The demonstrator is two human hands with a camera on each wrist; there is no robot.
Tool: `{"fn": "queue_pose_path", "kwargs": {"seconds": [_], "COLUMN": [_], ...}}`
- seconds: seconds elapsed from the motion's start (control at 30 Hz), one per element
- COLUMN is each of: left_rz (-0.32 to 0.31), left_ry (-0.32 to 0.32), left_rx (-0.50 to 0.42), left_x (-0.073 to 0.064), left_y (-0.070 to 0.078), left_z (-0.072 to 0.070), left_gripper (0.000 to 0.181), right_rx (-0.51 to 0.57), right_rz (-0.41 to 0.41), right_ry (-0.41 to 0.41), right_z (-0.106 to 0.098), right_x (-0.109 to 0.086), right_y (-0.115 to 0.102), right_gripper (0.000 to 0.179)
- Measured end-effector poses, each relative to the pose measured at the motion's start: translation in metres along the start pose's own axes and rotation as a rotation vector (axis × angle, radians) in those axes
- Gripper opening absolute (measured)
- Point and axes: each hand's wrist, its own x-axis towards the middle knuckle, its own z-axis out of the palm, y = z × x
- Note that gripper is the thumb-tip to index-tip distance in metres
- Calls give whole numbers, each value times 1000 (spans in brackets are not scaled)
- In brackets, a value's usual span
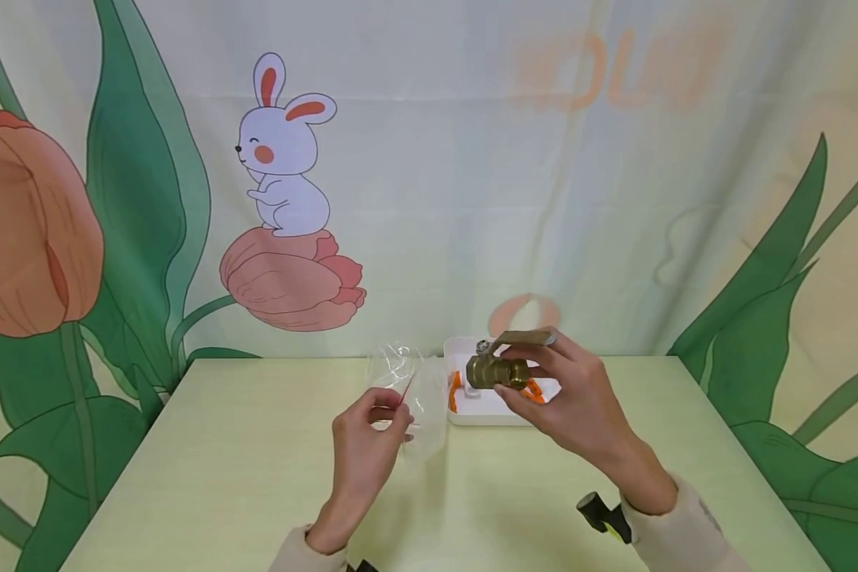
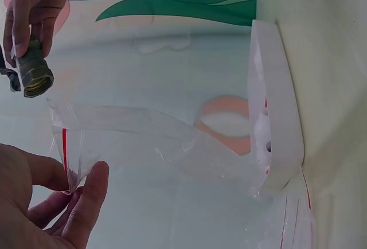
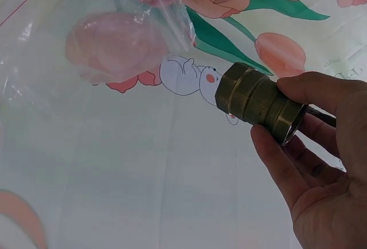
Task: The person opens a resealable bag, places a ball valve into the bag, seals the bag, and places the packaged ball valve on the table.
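Pinching the red-striped edge of a clear zip bag (image 1: 430, 425), the left hand (image 1: 368, 445) is raised over the pale table (image 1: 222, 461). To its right, the right hand (image 1: 582, 401) grips a brass ball valve (image 1: 485, 372) between thumb and fingers, up in the air with its lever handle (image 1: 525, 338) uppermost. Beyond the valve, a white tray (image 1: 482, 421) holding orange pieces (image 1: 454, 392) rests on the table. Farthest back hangs a curtain (image 1: 429, 199) printed with tulips and a white rabbit (image 1: 289, 151).

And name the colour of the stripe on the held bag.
Red; the stripe shows best in the left wrist view.
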Motion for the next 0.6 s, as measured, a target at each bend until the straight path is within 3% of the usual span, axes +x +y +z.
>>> {"fn": "queue_pose_path", "kwargs": {"seconds": [0.27,0.6], "left_rz": [-12,-32], "left_ry": [-9,-8], "left_rx": [-32,-73], "left_x": [1,0], "left_y": [1,2], "left_z": [5,16], "left_gripper": [5,5], "right_rx": [-54,-46], "right_rz": [-134,-192], "right_ry": [39,57], "right_z": [7,23], "right_x": [1,0], "right_y": [-16,-27], "right_gripper": [34,34]}}
